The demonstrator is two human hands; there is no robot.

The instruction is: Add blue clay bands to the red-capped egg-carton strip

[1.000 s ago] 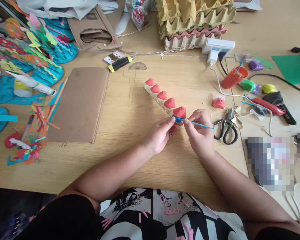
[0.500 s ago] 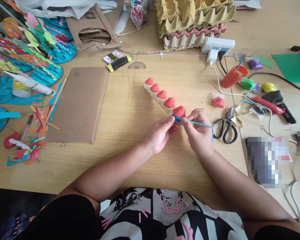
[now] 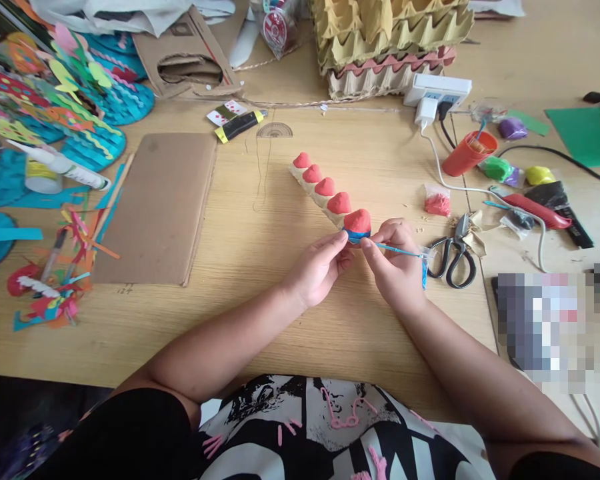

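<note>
A strip of egg carton [image 3: 333, 217] points away from me over the table, its several humps capped in red clay [image 3: 341, 202]. Across its near end runs a band of blue clay [image 3: 356, 235]. My left hand [image 3: 321, 265] grips that near end, thumb at the left edge of the blue band. My right hand [image 3: 396, 263] is closed at the right side, pinching a thin blue stick [image 3: 399, 249] that sticks out to the right past the knuckles. A small clear packet with something blue [image 3: 425, 269] shows beside the right hand; how it is held is hidden.
Black-handled scissors [image 3: 453, 257] lie right of my right hand, near a red clay packet [image 3: 437, 200] and an orange cup [image 3: 470, 152]. Cardboard [image 3: 155, 207] and paper scraps [image 3: 55, 287] lie left. Egg trays [image 3: 380, 73] and a power strip [image 3: 437, 90] stand at the back.
The blue clay now lies as a wider band across the strip's near end. My right thumb has shifted slightly left, and more of the blue packet shows.
</note>
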